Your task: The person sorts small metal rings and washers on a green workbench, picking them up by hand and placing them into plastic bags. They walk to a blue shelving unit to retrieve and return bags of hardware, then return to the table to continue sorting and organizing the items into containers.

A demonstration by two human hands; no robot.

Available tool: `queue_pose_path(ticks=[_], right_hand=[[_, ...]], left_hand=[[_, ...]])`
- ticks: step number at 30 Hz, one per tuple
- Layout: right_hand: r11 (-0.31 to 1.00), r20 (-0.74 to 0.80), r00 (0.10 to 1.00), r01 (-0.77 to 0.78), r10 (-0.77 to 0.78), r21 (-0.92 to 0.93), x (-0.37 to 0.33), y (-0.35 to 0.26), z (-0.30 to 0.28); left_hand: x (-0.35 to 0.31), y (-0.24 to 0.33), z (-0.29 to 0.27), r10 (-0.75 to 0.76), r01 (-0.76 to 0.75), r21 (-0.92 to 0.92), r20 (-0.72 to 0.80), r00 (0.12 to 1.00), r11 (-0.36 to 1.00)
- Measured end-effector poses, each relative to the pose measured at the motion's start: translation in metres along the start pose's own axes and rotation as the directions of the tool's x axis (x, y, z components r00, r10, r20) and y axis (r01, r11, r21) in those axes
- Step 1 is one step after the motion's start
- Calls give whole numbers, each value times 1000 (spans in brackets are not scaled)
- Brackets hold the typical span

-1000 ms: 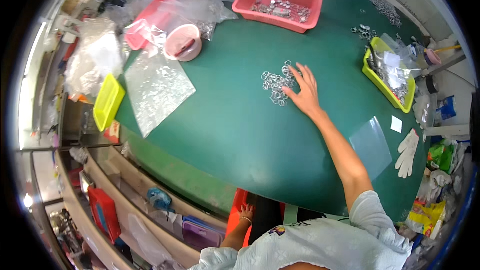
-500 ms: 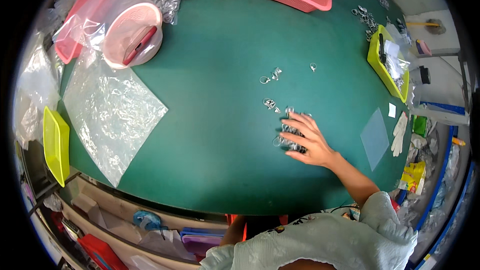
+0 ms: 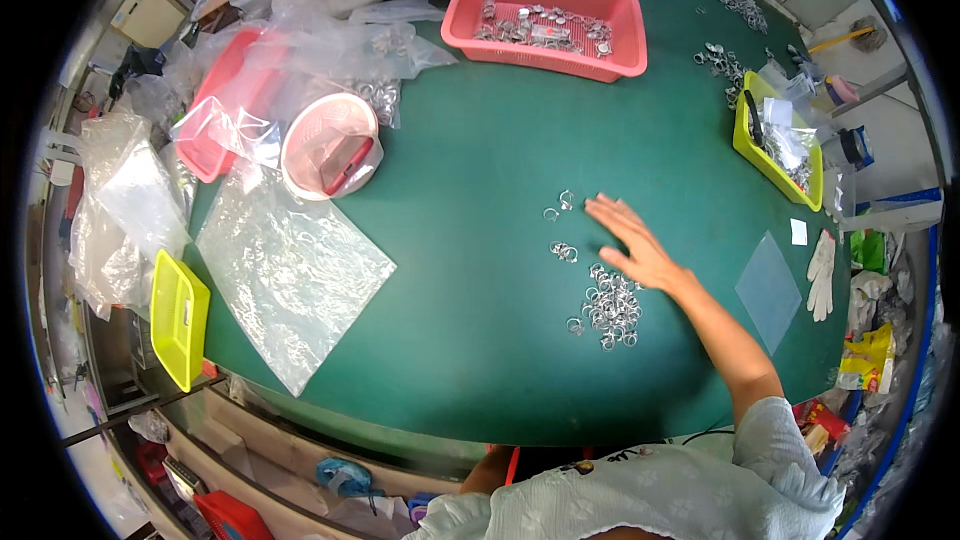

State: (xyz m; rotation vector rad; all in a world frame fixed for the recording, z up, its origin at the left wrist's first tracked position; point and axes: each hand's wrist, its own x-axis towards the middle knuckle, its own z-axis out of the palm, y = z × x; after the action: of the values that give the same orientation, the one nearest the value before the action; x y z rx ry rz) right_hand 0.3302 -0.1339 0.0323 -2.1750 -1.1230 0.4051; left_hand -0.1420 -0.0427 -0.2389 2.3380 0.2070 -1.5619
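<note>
My right hand [image 3: 638,248] is open over the green table, palm down, fingers stretched toward the far left. Just nearer to me than the hand lies a pile of small silvery metal rings [image 3: 612,308], with one loose ring [image 3: 575,326] at its left. A little cluster of rings [image 3: 564,251] sits left of my thumb. Farther off, two more small pieces [image 3: 560,205] lie left of the fingertips. Nothing shows in the hand's grip, though its underside is hidden. Part of my left arm [image 3: 488,470] shows below the table edge; that hand is out of sight.
A pink basket [image 3: 545,62] of metal pieces stands at the back. A yellow-green basket [image 3: 778,168] and a white glove [image 3: 821,275] are at the right. Leftward lie a clear plastic bag [image 3: 290,280], a pale pink bowl [image 3: 300,145] and another yellow-green basket [image 3: 180,320].
My right hand has moved off the ring pile toward the far side, leaving the pile uncovered. The view has shifted, showing more of the table's far end. A lone ring beyond the hand no longer shows.
</note>
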Motion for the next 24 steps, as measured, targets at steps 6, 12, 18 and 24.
queue_pose_path(ticks=[6,12,18,24], right_hand=[[990,-13,999,29,-31,-137,38,-13,-1],[990,208,968,144,-142,4,0,-42,10],[856,-174,928,-216,329,469,47,2,-9],[139,34,793,-149,608,979,153,25,-41]], left_hand=[[-21,-18,-34,18,-39,-168,-128,992,985],[-121,-28,-80,84,-425,-589,-517,852,687],[-237,14,-227,226,-677,-635,-645,730,373],[-205,17,-323,-130,-778,-388,-918,375,494]])
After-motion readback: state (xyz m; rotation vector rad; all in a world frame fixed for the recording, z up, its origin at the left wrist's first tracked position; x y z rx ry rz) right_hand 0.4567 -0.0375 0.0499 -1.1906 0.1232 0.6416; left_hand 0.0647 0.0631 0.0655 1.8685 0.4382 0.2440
